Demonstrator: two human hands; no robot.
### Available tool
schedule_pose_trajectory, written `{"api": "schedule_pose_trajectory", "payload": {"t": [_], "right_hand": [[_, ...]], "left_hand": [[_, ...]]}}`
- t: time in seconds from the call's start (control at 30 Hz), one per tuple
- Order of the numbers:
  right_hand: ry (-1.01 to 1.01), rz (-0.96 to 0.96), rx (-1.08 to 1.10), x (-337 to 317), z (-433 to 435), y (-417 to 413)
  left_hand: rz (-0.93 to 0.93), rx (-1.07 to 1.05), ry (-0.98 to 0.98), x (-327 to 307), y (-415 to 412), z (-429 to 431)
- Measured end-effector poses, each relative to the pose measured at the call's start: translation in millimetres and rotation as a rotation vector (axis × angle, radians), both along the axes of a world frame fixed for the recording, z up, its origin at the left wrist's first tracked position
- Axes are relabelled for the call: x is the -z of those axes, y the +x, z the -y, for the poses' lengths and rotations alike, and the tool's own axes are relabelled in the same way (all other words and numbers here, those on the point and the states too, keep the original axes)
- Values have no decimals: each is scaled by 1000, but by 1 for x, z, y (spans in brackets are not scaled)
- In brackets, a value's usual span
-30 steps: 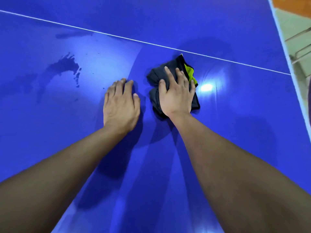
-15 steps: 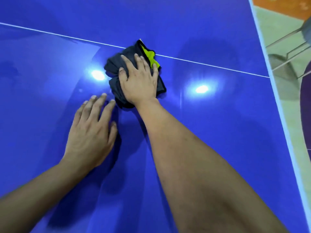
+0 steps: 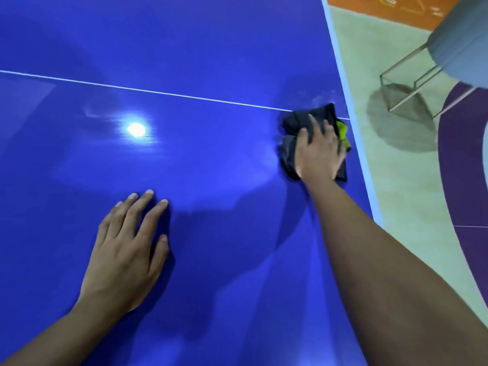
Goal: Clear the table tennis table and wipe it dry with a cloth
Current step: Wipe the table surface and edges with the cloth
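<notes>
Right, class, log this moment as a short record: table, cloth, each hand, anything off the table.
table: blue, glossy, a white line across it
cloth: dark, yellow-green patch, bunched near the table's right edge
right hand: pressing on the cloth
left hand: flat on the bare table, fingers spread
chair: metal-legged, on the floor beside the table

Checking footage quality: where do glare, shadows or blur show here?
Head view: a light reflection glares on the table left of centre; the left hand casts a dark shadow beside it; the right hand and cloth are motion-blurred; the white line bows slightly.
</notes>
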State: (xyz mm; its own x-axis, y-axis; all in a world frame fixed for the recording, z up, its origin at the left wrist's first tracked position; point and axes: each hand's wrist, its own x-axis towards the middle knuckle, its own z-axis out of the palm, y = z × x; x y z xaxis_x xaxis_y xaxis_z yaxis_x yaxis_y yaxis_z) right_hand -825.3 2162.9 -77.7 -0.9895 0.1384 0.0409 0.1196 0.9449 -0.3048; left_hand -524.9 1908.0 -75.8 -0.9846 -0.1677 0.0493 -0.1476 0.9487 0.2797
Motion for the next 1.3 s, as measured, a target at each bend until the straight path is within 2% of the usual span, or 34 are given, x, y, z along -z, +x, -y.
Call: {"api": "schedule_pose_trajectory", "payload": {"t": [0.17, 0.33, 0.47, 0.6, 0.8, 0.87, 0.97, 1.07, 1.3], "right_hand": [[-8, 36, 115, -1, -32, -14], [6, 50, 94, -2, -25, -10], [-18, 43, 124, -4, 16, 10], [-25, -28, -1, 2, 106, 39], [36, -86, -297, 10, 273, 84], [37, -59, -380, 8, 326, 98], [13, -21, -520, 3, 389, 124], [2, -18, -667, 4, 419, 152], [-20, -36, -683, 5, 375, 157]], "left_hand": [[11, -18, 15, 1, 0, -1], [-20, -27, 107, 0, 2, 7], [-32, -12, 157, -4, 8, 25], [-43, -75, 125, -9, 36, 48], [-120, -189, 81, -2, 116, 86], [-141, -228, 89, 1, 133, 92], [-210, -163, 162, -2, 143, 86], [-221, -102, 197, -5, 140, 69], [-94, -73, 145, 8, 142, 49]]}}
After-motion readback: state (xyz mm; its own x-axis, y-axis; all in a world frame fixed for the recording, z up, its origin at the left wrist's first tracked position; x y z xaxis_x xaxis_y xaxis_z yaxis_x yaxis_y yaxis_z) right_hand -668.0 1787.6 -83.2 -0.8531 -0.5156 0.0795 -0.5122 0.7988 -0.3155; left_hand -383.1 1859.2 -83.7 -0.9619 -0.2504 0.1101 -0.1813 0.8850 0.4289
